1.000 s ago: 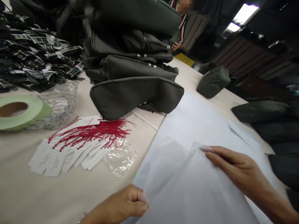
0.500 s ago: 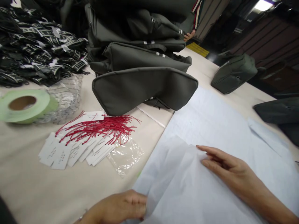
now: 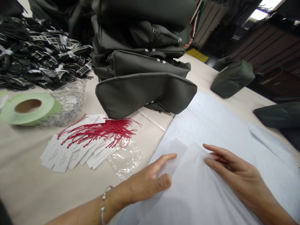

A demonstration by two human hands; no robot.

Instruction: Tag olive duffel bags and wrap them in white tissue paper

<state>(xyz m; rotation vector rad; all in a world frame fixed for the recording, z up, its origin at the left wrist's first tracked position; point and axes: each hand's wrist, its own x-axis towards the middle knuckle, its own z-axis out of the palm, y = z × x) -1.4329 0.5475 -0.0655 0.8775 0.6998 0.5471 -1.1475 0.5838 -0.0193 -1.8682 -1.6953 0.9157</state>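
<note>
On the counter (image 3: 28, 187) right under me, head view: my left hand (image 3: 146, 182) and right hand (image 3: 234, 175) both lie open and flat on the white tissue sheet (image 3: 211, 125), gripping nothing. The sheet runs away forward-right; the folded edge sits between my hands, a bit closer to my right.

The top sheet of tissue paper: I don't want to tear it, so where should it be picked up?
Take the tissue sheet by its free far edge, just beyond the right hand, coming from the side away from the person. That edge lies loose on the sheets beneath, while both the right hand and left hand press flat on the middle.
</note>
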